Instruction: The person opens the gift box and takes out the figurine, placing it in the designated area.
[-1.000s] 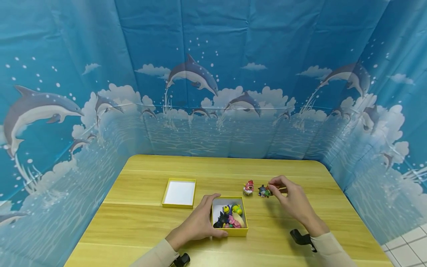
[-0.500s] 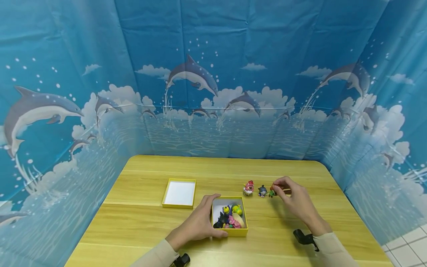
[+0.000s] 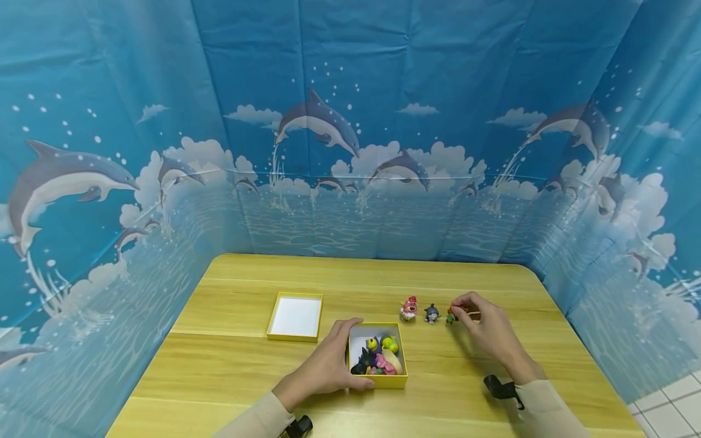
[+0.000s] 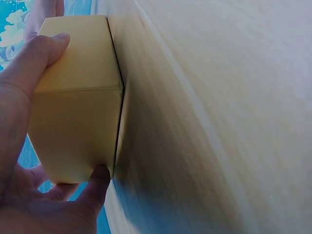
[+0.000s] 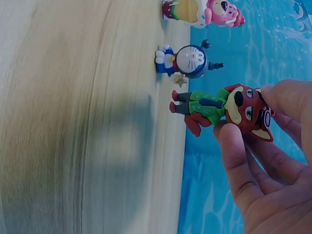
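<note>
My right hand (image 3: 486, 328) pinches a fox figurine (image 5: 212, 108) by its head between thumb and fingers. The fox has a green shirt and a dark tie, and its feet are close to the tabletop. Just left of it stands a blue-and-white cat figurine (image 5: 187, 61) with dark hair tufts. Beyond that is a pink bear figurine (image 5: 222, 12) with a red top. My left hand (image 3: 328, 359) grips a yellow box (image 3: 390, 381) at its left side, thumb on the near wall and fingers round the far corner. Several figurines (image 3: 378, 356), black, pink and yellow-green, lie inside.
A shallow yellow lid (image 3: 296, 316) with a white inside lies on the wooden table (image 3: 230, 359), left of the box. A blue dolphin-print curtain (image 3: 350, 121) encloses the table's back and sides.
My right hand has moved a little to the right with the fox figurine, away from the cat figurine. My left hand and the box have stayed in place.
</note>
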Demonstrator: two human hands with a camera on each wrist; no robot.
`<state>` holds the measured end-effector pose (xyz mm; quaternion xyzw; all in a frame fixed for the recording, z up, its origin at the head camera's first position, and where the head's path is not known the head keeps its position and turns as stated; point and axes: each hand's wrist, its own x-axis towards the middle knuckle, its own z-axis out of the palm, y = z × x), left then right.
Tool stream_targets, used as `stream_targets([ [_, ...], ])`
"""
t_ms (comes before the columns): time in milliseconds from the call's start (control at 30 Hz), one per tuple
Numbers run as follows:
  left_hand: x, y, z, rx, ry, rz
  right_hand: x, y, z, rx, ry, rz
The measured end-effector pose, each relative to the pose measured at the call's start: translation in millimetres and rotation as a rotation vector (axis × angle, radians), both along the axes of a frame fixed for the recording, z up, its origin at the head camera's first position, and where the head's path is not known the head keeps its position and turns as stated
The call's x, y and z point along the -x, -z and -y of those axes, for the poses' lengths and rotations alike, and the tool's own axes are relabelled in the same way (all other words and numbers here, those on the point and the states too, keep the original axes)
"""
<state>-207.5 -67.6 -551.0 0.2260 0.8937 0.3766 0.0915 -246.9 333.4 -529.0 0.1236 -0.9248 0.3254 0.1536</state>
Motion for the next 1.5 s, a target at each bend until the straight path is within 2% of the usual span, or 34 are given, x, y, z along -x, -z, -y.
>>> stream_targets([
  [300,1.0,0.6,-0.1,-0.004,-0.001,0.009,4.9,6.5,-6.6,-0.022,0.011,0.006],
  [1133,-2.4,-4.5,-0.6,-0.001,-0.006,0.008,9.0,9.5,-9.8,-0.026,-0.016,0.063],
  [1500,-2.5,-2.8,-1.0,-0.003,-0.016,0.015,10.1,12.0,-8.7,-0.032,-0.013,0.074],
])
